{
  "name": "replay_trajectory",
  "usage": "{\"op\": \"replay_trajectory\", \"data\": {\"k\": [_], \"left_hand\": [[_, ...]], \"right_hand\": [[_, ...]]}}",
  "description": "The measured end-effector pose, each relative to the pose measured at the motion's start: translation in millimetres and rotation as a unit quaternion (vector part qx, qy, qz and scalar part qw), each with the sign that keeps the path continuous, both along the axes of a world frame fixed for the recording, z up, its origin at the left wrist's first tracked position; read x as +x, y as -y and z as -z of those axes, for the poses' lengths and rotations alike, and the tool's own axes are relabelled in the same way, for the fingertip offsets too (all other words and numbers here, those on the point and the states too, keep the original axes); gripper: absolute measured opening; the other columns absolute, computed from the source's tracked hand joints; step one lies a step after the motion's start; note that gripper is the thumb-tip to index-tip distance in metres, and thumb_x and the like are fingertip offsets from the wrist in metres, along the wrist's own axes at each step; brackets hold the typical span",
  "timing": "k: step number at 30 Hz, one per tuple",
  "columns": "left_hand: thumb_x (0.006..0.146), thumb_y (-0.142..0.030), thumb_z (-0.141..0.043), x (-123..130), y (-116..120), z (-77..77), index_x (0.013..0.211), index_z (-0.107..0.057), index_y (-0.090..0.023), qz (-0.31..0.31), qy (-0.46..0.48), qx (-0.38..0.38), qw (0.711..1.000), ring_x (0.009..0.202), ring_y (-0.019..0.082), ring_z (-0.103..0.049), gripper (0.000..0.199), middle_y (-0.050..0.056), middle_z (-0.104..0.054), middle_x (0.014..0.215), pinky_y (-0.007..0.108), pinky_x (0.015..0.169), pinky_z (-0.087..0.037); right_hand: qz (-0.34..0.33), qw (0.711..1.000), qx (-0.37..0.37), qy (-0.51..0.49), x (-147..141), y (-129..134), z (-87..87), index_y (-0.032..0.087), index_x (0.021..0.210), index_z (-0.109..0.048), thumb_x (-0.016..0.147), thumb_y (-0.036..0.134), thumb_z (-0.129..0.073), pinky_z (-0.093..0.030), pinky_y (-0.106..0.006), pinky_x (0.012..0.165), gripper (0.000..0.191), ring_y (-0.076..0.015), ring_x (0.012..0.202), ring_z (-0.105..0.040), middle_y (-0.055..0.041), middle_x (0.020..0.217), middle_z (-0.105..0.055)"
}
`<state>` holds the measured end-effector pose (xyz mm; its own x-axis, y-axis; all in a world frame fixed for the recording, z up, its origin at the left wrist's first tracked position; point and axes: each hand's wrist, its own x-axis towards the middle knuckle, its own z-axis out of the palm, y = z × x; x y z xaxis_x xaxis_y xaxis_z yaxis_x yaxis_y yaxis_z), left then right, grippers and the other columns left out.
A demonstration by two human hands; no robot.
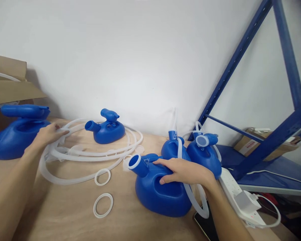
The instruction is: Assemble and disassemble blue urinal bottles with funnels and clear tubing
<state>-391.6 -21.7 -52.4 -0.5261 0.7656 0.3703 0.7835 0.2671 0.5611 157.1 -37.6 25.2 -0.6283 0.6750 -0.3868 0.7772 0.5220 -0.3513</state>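
Observation:
My right hand [188,170] is wrapped over the handle of a blue plastic urinal bottle [163,197], which stands on the brown tabletop with its white-rimmed spout tilted up to the left. With fingers closed on it, my left hand [51,134] grips a translucent hose [72,180] that lies in loose coils. Two white sealing rings [102,205] lie flat between the coils and the held bottle. Behind the coils sits another blue urinal bottle [109,132], its spout uncapped. A larger-looking blue bottle [7,142] rests beside my left wrist, partly covered by it.
Two blue bottles with hoses fitted, one of them the rightmost bottle [204,160], stand behind my right hand. A white power strip [232,187] with a plugged charger and a dark phone [207,222] lie at right. Blue shelving [240,50] rises there; an open carton [12,90] is at left.

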Motion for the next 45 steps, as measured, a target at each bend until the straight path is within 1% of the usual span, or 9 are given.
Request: {"op": "replay_trajectory", "data": {"k": [7,13,18,25,28,33,37,41,45], "left_hand": [[0.084,-0.043,-0.063,41,-11,-40.4,0.082,-0.040,-0.023,-0.016,0.181,0.163,0.970,0.074,0.023,-0.068,0.031,0.000,-0.059,0.074,0.043,0.069,-0.060],[0.095,-0.034,-0.060,92,-16,-71.3,0.090,-0.027,-0.025,0.156,0.280,0.324,0.890,0.106,0.018,-0.072,0.034,0.002,-0.066,0.131,0.044,0.087,-0.063],[0.095,-0.040,-0.065,135,2,-84.8,0.112,-0.043,-0.028,0.284,0.222,0.360,0.860,0.112,0.020,-0.071,0.030,0.004,-0.063,0.140,0.042,0.091,-0.063],[0.094,-0.050,-0.059,190,28,-89.8,0.122,-0.070,-0.022,0.392,0.031,0.158,0.906,0.131,0.032,-0.058,0.041,0.009,-0.065,0.136,0.047,0.111,-0.048],[0.096,-0.052,-0.049,219,28,-73.1,0.136,-0.066,-0.025,0.405,-0.026,0.021,0.913,0.130,0.033,-0.058,0.051,0.009,-0.066,0.135,0.050,0.116,-0.042],[0.095,-0.042,-0.042,262,22,-45.3,0.152,-0.053,-0.018,0.347,0.028,-0.043,0.937,0.136,0.035,-0.054,0.063,0.015,-0.062,0.144,0.052,0.117,-0.040],[0.094,-0.063,-0.045,272,34,-50.4,0.160,-0.041,-0.030,0.383,0.177,-0.158,0.893,0.149,0.038,-0.042,0.074,0.006,-0.038,0.167,0.055,0.117,-0.040],[0.093,-0.072,-0.047,253,51,-63.8,0.159,-0.043,-0.032,0.454,0.111,-0.261,0.845,0.156,0.035,-0.030,0.077,0.002,-0.033,0.168,0.049,0.124,-0.030],[0.090,-0.065,-0.060,230,50,-63.6,0.157,-0.043,-0.040,0.491,0.023,-0.273,0.827,0.131,0.033,-0.062,0.074,0.004,-0.059,0.152,0.041,0.106,-0.049]], "right_hand": [[-0.005,1.000,0.007,0.003,-1,1,-0.5,0.029,0.155,-0.047,0.092,0.061,-0.063,-0.047,-0.046,0.101,0.073,-0.0348,0.118,-0.063,-0.0112,0.131,-0.068],[-0.018,1.000,0.017,-0.002,-2,2,0.6,0.027,0.155,-0.048,0.092,0.061,-0.062,-0.048,-0.044,0.097,0.073,-0.0349,0.115,-0.064,-0.0113,0.123,-0.071],[-0.034,0.999,0.026,-0.012,-2,2,0.3,0.026,0.155,-0.048,0.094,0.060,-0.061,-0.047,-0.044,0.102,0.071,-0.0348,0.120,-0.063,-0.0114,0.131,-0.069],[-0.038,0.999,0.025,-0.013,-1,0,3.3,0.023,0.158,-0.045,0.095,0.062,-0.059,-0.047,-0.048,0.104,0.075,-0.0371,0.124,-0.061,-0.0145,0.137,-0.066],[-0.043,0.998,0.034,-0.009,-3,0,4.2,0.022,0.158,-0.044,0.096,0.060,-0.057,-0.046,-0.046,0.106,0.074,-0.0360,0.124,-0.062,-0.0147,0.139,-0.066],[-0.047,0.997,0.056,-0.002,-7,1,4.9,0.022,0.158,-0.045,0.098,0.059,-0.057,-0.047,-0.043,0.104,0.072,-0.0335,0.116,-0.066,-0.0128,0.127,-0.071],[-0.060,0.996,0.070,-0.017,-8,-2,9.3,0.021,0.154,-0.049,0.098,0.060,-0.057,-0.051,-0.042,0.093,0.069,-0.0322,0.099,-0.071,-0.0096,0.099,-0.077],[-0.055,0.997,0.047,-0.039,-10,-3,10.8,0.021,0.151,-0.051,0.098,0.060,-0.057,-0.053,-0.036,0.081,0.067,-0.0258,0.073,-0.072,-0.0025,0.074,-0.072],[-0.050,0.997,0.036,-0.047,-12,-2,8.6,0.022,0.151,-0.052,0.098,0.058,-0.059,-0.053,-0.035,0.082,0.065,-0.0234,0.069,-0.071,-0.0032,0.082,-0.075]]}}
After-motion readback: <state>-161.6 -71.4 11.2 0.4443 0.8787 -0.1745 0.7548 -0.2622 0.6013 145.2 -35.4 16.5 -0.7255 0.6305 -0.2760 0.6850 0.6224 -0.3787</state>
